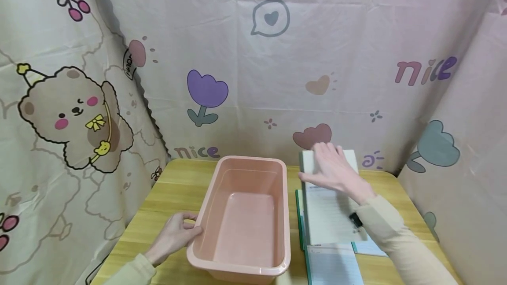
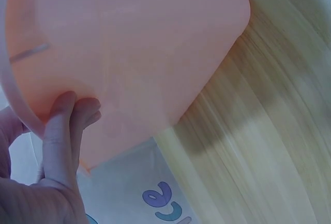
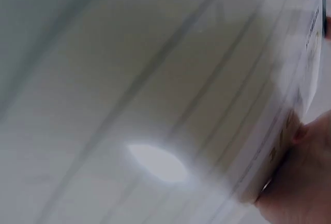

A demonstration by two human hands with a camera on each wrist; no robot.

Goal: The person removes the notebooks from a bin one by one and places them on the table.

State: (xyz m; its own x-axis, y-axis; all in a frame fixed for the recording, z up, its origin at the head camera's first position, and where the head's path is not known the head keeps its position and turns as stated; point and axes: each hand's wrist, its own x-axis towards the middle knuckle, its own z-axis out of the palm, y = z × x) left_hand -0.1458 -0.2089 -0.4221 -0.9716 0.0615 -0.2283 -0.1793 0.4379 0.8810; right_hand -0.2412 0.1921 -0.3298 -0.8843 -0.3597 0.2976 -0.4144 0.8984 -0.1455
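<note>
A pink plastic basin (image 1: pixel 287 214) stands on the wooden table with nothing inside it. My left hand (image 1: pixel 174 234) pinches its near left rim; in the left wrist view the fingers (image 2: pixel 58 141) lie against the basin's outer wall (image 2: pixel 160 53), with the thumb across the rim. To the right of the basin, my right hand (image 1: pixel 336 171) grips a lined notebook (image 1: pixel 328 219) near its far edge, thumb at the left side. The notebook is raised over other notebooks. Its ruled page (image 3: pixel 181 89) fills most of the right wrist view, blurred.
Beneath the held notebook lie a lined notebook (image 1: pixel 334 265) with a green edge, a green-edged one (image 1: pixel 299 214) at left and a bluish one (image 1: pixel 370 247) at right. Patterned cloth (image 1: pixel 245 78) hangs behind and beside the wooden table (image 1: pixel 178 183).
</note>
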